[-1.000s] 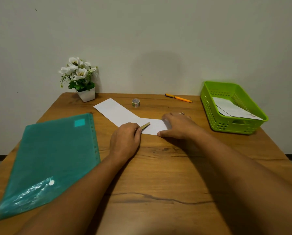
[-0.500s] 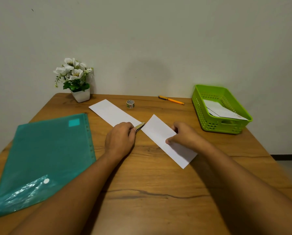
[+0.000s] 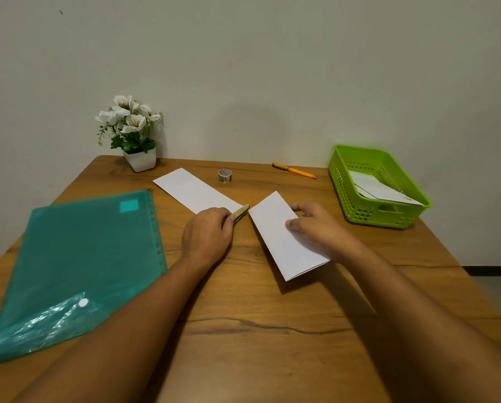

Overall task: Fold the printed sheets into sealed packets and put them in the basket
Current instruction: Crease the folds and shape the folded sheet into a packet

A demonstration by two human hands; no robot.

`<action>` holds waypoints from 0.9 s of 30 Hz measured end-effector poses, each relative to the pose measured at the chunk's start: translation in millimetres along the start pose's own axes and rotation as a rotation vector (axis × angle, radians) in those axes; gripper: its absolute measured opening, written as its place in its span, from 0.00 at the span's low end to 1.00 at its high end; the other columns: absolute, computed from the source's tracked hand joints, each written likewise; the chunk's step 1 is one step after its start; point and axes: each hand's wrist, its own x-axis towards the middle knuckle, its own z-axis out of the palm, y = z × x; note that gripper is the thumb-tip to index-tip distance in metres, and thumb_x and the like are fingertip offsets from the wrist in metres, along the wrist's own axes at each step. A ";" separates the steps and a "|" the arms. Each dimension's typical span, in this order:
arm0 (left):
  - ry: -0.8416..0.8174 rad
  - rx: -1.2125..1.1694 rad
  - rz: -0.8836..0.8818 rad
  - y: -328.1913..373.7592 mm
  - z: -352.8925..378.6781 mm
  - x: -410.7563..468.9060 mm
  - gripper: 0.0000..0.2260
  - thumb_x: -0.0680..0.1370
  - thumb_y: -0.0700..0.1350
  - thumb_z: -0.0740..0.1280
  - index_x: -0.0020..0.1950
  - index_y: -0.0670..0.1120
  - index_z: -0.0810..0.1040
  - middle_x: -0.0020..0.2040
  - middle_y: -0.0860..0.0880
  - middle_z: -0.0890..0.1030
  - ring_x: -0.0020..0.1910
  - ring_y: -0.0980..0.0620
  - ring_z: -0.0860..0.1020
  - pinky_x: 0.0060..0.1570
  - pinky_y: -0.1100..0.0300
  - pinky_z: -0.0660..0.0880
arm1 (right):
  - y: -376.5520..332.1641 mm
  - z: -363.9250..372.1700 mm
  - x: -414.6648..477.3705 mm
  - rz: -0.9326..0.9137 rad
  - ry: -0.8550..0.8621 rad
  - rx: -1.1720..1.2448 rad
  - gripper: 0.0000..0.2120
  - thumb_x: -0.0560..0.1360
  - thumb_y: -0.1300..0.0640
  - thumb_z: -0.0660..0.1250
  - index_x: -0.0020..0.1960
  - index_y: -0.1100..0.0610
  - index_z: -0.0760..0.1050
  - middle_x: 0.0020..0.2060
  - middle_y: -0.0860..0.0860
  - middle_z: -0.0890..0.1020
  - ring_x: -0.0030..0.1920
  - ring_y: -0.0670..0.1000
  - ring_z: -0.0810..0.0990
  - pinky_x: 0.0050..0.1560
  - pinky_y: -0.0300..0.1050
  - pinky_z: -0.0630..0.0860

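A folded white sheet (image 3: 281, 237) lies at the table's middle, its near end slightly lifted. My right hand (image 3: 316, 225) grips its right edge with thumb on top. My left hand (image 3: 207, 232) is closed around a small flat tool (image 3: 241, 213) whose gold tip pokes out toward the sheet. A second folded white strip (image 3: 194, 189) lies behind my left hand, angled to the far left. The green basket (image 3: 348, 181) stands at the far right and holds white folded packets (image 3: 380, 189).
A teal plastic folder (image 3: 77, 257) covers the table's left side. A small tape roll (image 3: 225, 175), an orange pen (image 3: 294, 170) and a white pot of flowers (image 3: 133, 132) sit along the back edge by the wall.
My right hand pulled the folded sheet away from the other strip, turned it and brought it nearer. My left hand stayed put with the tool.
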 end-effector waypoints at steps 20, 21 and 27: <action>-0.014 0.013 -0.022 -0.2 1.8 1.1 0.13 0.84 0.51 0.63 0.58 0.49 0.85 0.46 0.52 0.85 0.40 0.56 0.76 0.37 0.60 0.77 | -10.4 20.3 -11.7 0.024 -0.052 0.020 0.10 0.82 0.62 0.64 0.62 0.57 0.78 0.53 0.55 0.85 0.45 0.51 0.85 0.37 0.41 0.75; -0.015 0.015 -0.022 -0.1 1.5 1.2 0.12 0.84 0.51 0.63 0.58 0.49 0.85 0.46 0.52 0.85 0.40 0.56 0.76 0.38 0.59 0.77 | -10.4 21.4 -12.1 0.023 -0.059 0.029 0.10 0.82 0.62 0.64 0.62 0.57 0.78 0.53 0.55 0.85 0.45 0.51 0.85 0.36 0.41 0.75; -0.014 0.013 -0.002 0.3 1.7 1.3 0.12 0.84 0.51 0.63 0.59 0.49 0.84 0.50 0.52 0.85 0.42 0.58 0.75 0.41 0.60 0.78 | -8.4 27.3 -8.3 0.022 -0.090 0.037 0.09 0.82 0.62 0.65 0.61 0.58 0.80 0.52 0.56 0.86 0.46 0.54 0.86 0.39 0.43 0.77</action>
